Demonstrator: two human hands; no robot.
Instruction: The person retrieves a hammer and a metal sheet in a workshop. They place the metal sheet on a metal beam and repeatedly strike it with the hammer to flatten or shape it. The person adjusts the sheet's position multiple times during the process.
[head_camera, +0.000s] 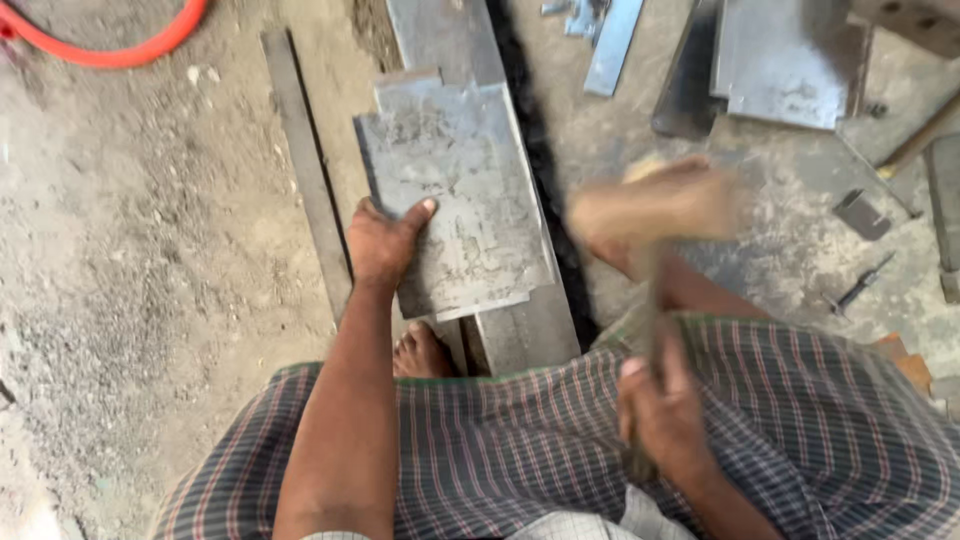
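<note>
1. The left hand (385, 240) grips the left edge of a grey metal sheet (455, 195), thumb lying on its top face and fingers curled under the edge.
2. The right hand (660, 410) is clenched around the handle of a mallet (655, 205), whose pale wooden head is blurred and hangs in the air just right of the metal sheet.
3. The metal sheet lies flat on a long steel beam (525, 335), which runs away from the person and sticks out past the sheet at both the near and far ends.
4. A bare foot (420, 352) rests on the floor just below the sheet's near left corner, touching the beam's side.
5. A checked cloth (790, 420) covers the person's lap, nearer the camera than the sheet.
6. A thin flat metal strip (305, 165) lies on the dirt floor (130, 260) just left of the sheet, roughly parallel to the beam.
7. Far left of the sheet, at the top corner, curves an orange hose (110, 50).
8. Well to the right of the sheet lie more steel plates (785, 60), and a small metal block (862, 215) sits below them.
9. A slim bolt-like tool (862, 282) lies on the floor to the right of the sheet, below the block.
</note>
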